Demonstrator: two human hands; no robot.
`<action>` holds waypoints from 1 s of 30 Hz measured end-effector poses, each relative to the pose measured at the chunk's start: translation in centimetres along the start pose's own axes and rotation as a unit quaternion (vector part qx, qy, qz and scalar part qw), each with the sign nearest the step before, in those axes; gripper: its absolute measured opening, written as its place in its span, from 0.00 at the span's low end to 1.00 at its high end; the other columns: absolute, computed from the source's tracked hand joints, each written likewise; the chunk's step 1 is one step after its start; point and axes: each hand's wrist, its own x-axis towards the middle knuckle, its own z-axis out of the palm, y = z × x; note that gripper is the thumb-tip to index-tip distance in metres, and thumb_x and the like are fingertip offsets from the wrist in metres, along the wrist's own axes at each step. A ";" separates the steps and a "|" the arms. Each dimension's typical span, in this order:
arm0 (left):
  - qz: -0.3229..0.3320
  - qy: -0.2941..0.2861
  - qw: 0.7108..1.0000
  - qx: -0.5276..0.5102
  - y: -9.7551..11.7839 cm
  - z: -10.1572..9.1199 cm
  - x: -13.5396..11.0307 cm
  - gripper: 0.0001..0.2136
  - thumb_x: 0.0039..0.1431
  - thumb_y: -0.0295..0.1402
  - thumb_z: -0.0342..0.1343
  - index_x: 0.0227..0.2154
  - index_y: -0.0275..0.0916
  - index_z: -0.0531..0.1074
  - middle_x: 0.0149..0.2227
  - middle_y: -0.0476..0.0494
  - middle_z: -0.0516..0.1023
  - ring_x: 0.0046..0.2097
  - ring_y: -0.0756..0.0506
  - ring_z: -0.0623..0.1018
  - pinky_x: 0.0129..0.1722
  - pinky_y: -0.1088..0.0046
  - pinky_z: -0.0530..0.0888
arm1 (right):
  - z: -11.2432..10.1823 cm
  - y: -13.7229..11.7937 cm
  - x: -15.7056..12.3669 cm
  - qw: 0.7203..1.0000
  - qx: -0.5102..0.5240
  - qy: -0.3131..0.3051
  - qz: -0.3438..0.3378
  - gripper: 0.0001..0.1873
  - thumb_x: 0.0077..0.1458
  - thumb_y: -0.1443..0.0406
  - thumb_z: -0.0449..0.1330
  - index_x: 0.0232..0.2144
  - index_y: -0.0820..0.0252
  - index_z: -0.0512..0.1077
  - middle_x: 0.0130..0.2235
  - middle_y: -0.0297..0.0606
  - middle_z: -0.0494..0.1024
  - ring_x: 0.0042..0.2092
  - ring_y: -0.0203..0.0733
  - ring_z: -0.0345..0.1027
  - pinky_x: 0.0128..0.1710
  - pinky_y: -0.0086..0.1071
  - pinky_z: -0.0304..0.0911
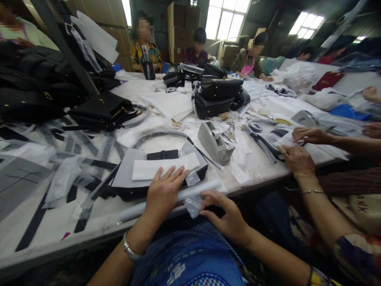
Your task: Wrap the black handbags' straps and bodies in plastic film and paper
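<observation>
My left hand [163,192] lies flat, fingers stretched out, on the near edge of a black handbag [139,190] that is covered with grey and white paper [160,167]. A black strap [162,154] lies across the top of the paper. My right hand [224,216] is at the table edge, fingers curled on a small clear plastic piece [193,204] beside the bag. A silver bangle is on my left wrist.
A grey tape dispenser [214,142] stands right of the bag. Stacked black handbags [218,97] sit mid-table, more bags [35,85] at the far left. Loose black straps and plastic wrap litter the white table [59,226]. A co-worker's hands [297,153] work at my right; other people sit opposite.
</observation>
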 end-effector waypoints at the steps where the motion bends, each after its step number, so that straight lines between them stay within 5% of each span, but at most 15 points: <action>1: -0.002 0.000 1.000 -0.002 0.0 0.0 0.0 0.20 0.67 0.27 0.48 0.60 0.46 0.67 0.60 0.44 0.72 0.61 0.37 0.72 0.61 0.44 0.64 | -0.1 0.1 -0.3 1.000 0.006 -0.005 -0.001 0.23 0.58 0.67 0.65 0.55 0.52 0.67 0.35 0.34 0.81 0.40 0.43 0.77 0.48 0.37 0.71; 12: -0.011 0.033 0.999 0.011 0.3 1.1 -0.7 0.24 0.66 0.22 0.47 0.63 0.45 0.64 0.63 0.46 0.69 0.63 0.38 0.70 0.64 0.46 0.59 | 0.6 0.1 -1.3 0.997 -0.049 -0.033 -0.059 0.11 0.60 0.70 0.62 0.45 0.56 0.76 0.39 0.40 0.82 0.43 0.43 0.77 0.46 0.35 0.72; 18: -0.018 0.034 0.999 0.019 0.4 1.1 -0.7 0.24 0.66 0.22 0.46 0.64 0.45 0.63 0.63 0.47 0.68 0.63 0.38 0.69 0.64 0.46 0.58 | 0.4 0.0 -1.7 0.959 -0.042 -0.158 -0.234 0.16 0.64 0.71 0.51 0.49 0.56 0.74 0.40 0.39 0.84 0.45 0.40 0.78 0.44 0.33 0.72; 22: -0.019 0.036 0.999 0.023 0.4 1.2 -0.6 0.24 0.67 0.22 0.45 0.63 0.45 0.64 0.63 0.47 0.68 0.63 0.37 0.69 0.64 0.46 0.58 | -0.1 -1.1 -2.2 0.950 -0.003 -0.203 -0.237 0.26 0.57 0.74 0.51 0.57 0.58 0.68 0.45 0.41 0.83 0.43 0.40 0.79 0.42 0.31 0.74; 26: -0.017 0.034 0.999 0.021 0.3 1.1 -0.5 0.24 0.66 0.22 0.45 0.63 0.44 0.64 0.63 0.47 0.68 0.63 0.37 0.70 0.63 0.45 0.59 | -0.9 -1.5 -1.7 0.975 -0.015 -0.106 -0.195 0.29 0.57 0.75 0.56 0.60 0.57 0.66 0.47 0.42 0.81 0.43 0.38 0.78 0.41 0.28 0.73; 30: -0.013 0.029 0.999 0.022 0.3 1.1 -0.5 0.24 0.67 0.23 0.46 0.63 0.44 0.64 0.63 0.47 0.68 0.63 0.37 0.69 0.63 0.46 0.59 | -0.1 0.3 0.7 0.963 -0.221 -0.003 -0.151 0.15 0.62 0.71 0.60 0.51 0.56 0.74 0.43 0.39 0.82 0.42 0.42 0.75 0.44 0.36 0.70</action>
